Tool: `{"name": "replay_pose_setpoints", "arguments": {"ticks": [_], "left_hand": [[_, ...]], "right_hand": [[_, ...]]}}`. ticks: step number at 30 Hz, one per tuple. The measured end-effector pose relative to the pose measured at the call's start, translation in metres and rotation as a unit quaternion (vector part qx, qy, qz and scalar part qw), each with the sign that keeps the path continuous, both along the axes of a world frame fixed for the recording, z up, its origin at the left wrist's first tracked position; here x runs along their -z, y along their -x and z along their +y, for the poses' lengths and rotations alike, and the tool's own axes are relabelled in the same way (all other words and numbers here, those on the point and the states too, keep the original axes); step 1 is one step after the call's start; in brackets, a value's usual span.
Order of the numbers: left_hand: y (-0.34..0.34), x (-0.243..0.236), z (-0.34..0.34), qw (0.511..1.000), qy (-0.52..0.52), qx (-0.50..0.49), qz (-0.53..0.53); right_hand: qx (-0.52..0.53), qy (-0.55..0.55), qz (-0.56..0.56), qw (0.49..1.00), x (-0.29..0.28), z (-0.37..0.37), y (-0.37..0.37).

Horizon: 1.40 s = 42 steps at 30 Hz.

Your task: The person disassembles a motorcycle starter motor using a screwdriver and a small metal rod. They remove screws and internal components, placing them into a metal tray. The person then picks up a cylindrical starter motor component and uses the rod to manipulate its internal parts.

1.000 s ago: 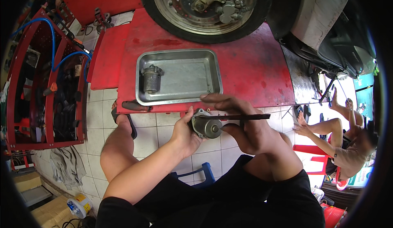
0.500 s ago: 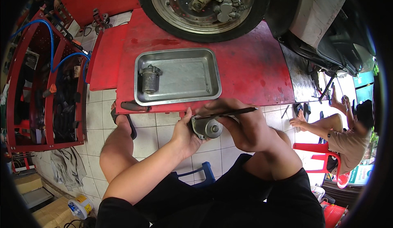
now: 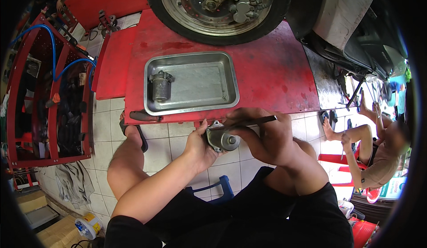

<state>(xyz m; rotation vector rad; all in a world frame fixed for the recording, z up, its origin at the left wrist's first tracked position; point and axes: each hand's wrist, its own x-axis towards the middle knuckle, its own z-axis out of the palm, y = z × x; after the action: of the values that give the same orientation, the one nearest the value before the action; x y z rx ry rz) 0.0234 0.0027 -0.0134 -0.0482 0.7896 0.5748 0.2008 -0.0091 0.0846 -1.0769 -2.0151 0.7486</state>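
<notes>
My left hand grips a round silver metal housing with a flange and a central boss, just beyond the red bench's front edge. My right hand is closed round a long thin dark strip, held across the housing's top; I cannot tell exactly where it touches. Beyond my hands a steel tray rests on the red bench, with a cylindrical motor standing at its left side. A dark handle-like object lies at the bench edge.
A scooter's front wheel stands over the bench's back. A red tool cart with a blue hose is at left. A co-worker sits on a red chair at right. A blue stool is under me; boxes lie lower left.
My right hand has risen slightly and the dark strip has shifted left and now slants upward to the right. The co-worker's arms have moved.
</notes>
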Motion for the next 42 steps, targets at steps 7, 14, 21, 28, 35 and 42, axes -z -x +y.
{"name": "replay_pose_setpoints", "arguments": {"ticks": [7, 14, 21, 28, 35, 42], "left_hand": [[0.003, 0.0, 0.0, 0.999, 0.028, 0.008, 0.013], [0.005, -0.004, 0.002, 0.998, 0.046, 0.006, 0.031], [0.004, 0.004, 0.001, 0.999, 0.026, 0.004, 0.018], [0.002, -0.003, 0.001, 0.999, 0.036, 0.012, 0.012], [0.003, 0.0, 0.0, 0.999, 0.013, 0.027, 0.017], [0.003, -0.003, 0.001, 0.999, 0.041, 0.017, 0.021]], "right_hand": [[0.047, -0.058, 0.082, 0.994, -0.002, 0.007, 0.025], [-0.005, 0.035, -0.069, 0.997, -0.006, -0.003, -0.002], [0.017, -0.03, 0.067, 0.997, 0.004, 0.007, 0.022], [-0.017, 0.075, -0.074, 0.994, -0.014, 0.001, 0.004], [-0.063, 0.025, 0.024, 0.997, -0.004, 0.004, 0.005], [0.023, 0.01, -0.019, 1.0, -0.008, 0.002, 0.016]]}}
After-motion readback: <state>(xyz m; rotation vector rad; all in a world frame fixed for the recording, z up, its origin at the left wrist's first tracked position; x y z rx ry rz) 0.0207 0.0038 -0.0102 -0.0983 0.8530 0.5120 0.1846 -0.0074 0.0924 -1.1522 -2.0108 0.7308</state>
